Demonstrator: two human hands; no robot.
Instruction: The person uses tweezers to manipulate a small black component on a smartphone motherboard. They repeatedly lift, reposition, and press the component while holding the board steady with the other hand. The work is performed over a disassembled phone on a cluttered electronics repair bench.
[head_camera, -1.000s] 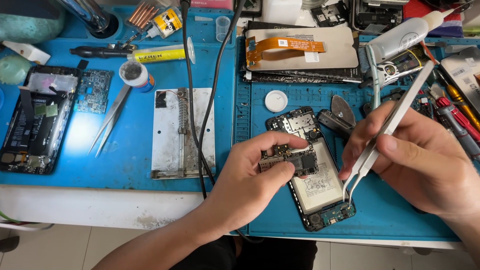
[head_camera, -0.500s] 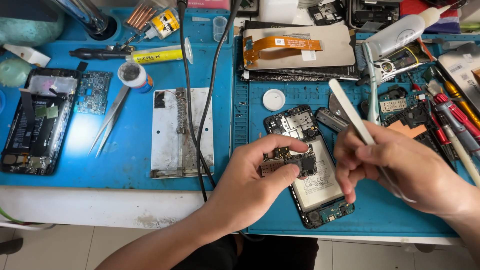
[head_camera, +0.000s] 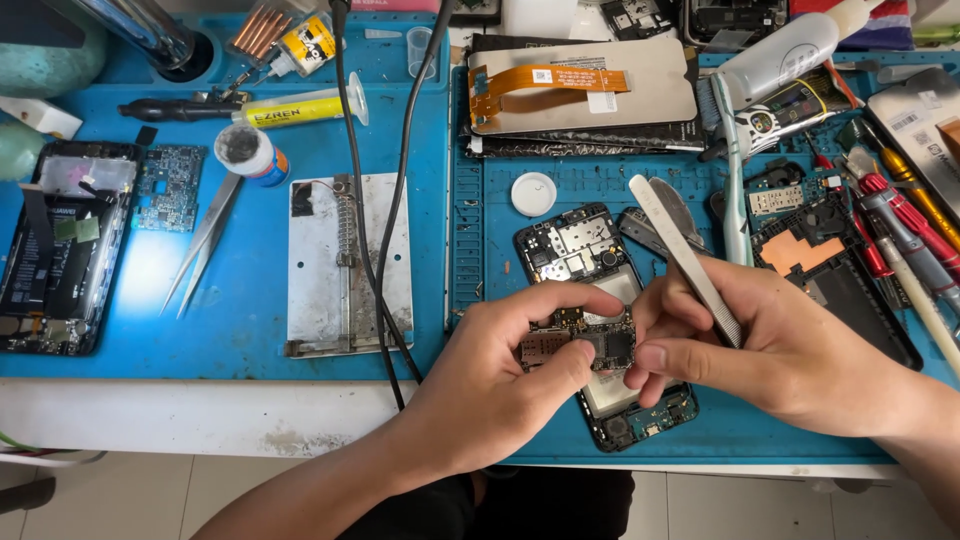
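A small phone circuit board (head_camera: 590, 343) is pinched between the fingers of my left hand (head_camera: 500, 385) and held just above an opened phone body (head_camera: 600, 310) lying on the blue mat. My right hand (head_camera: 770, 350) grips silver tweezers (head_camera: 685, 255), their blunt end pointing up and away. The right thumb and fingertips also touch the right edge of the board. The tweezer tips are hidden inside my hand.
A metal board holder (head_camera: 350, 265) and two black cables (head_camera: 385, 200) lie left of my hands. Another opened phone (head_camera: 55, 250), spare tweezers (head_camera: 205, 240), a flux syringe (head_camera: 300, 105), a screen with orange flex (head_camera: 580, 95), a toothbrush (head_camera: 730, 170) and screwdrivers (head_camera: 900, 215) crowd the mat (head_camera: 240, 330).
My right hand has swung the tweezers from pointing down at the phone to tucked in the palm, and moved left until its fingers meet the board. My left hand stays put.
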